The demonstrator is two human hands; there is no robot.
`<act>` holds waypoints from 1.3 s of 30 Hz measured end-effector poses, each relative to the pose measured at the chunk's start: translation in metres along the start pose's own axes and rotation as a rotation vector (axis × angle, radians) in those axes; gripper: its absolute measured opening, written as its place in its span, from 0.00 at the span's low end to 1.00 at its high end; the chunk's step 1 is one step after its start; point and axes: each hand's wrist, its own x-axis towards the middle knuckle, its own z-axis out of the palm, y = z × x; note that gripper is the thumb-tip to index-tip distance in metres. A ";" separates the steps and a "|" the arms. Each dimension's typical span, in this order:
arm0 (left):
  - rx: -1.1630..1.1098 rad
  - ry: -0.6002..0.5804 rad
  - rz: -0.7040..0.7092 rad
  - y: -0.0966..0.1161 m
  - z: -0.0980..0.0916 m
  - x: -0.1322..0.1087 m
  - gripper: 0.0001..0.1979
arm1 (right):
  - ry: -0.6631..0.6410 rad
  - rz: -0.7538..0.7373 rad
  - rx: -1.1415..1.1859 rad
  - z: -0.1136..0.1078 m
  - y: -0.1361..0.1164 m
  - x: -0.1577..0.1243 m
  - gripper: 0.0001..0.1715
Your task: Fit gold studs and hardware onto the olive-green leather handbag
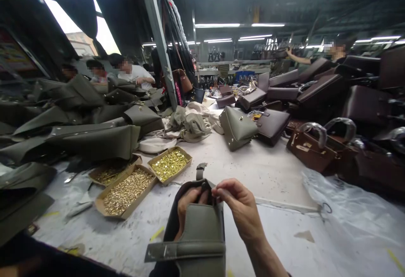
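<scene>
An olive-grey handbag [202, 224] stands in front of me on the table, its top open and a strap with a slot lying across its near side. My left hand [187, 203] reaches inside the bag, its fingers bent against the inner side of the far edge; part of it is hidden by the front flap. At the outside of that same corner, my right hand [242, 205] pinches with thumb and forefinger. Whatever sits between those fingertips is too small to make out. A short strap end [200, 170] sticks up just beyond the bag's edge.
Left of the bag are cardboard trays of small gold metal pieces [128, 192] and shiny gold pieces [170, 165]. Olive bags [95, 142] pile up on the left, dark brown bags [319, 146] on the right. Clear plastic sheeting [344, 209] covers the right side. Several people work farther back.
</scene>
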 end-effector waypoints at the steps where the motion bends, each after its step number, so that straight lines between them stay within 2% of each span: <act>1: 0.006 -0.002 -0.006 0.000 0.000 -0.001 0.17 | 0.015 -0.019 -0.025 -0.003 0.002 0.001 0.12; 5: 0.007 -0.034 -0.044 0.003 -0.004 -0.001 0.10 | 0.029 -0.037 -0.073 -0.007 0.005 0.006 0.11; 9: -0.071 -0.077 -0.158 0.007 -0.010 -0.003 0.13 | 0.008 -0.039 -0.096 -0.005 0.006 0.006 0.11; 17: -0.127 0.005 -0.238 0.027 -0.013 -0.011 0.14 | -0.052 -0.123 -0.048 -0.003 -0.001 0.004 0.04; 23: -0.062 0.009 -0.190 0.031 -0.012 -0.012 0.17 | -0.039 -0.059 0.059 0.003 -0.005 0.002 0.05; 31: -0.058 -0.052 -0.120 0.017 -0.013 -0.010 0.17 | -0.004 -0.049 0.068 0.001 -0.003 0.002 0.06; 36: -0.064 -0.048 -0.069 0.019 -0.012 -0.010 0.16 | 0.008 -0.053 0.060 0.001 -0.004 0.002 0.07; 39: -0.065 -0.032 -0.086 0.021 -0.010 -0.011 0.16 | 0.007 -0.059 0.049 0.000 -0.002 0.002 0.06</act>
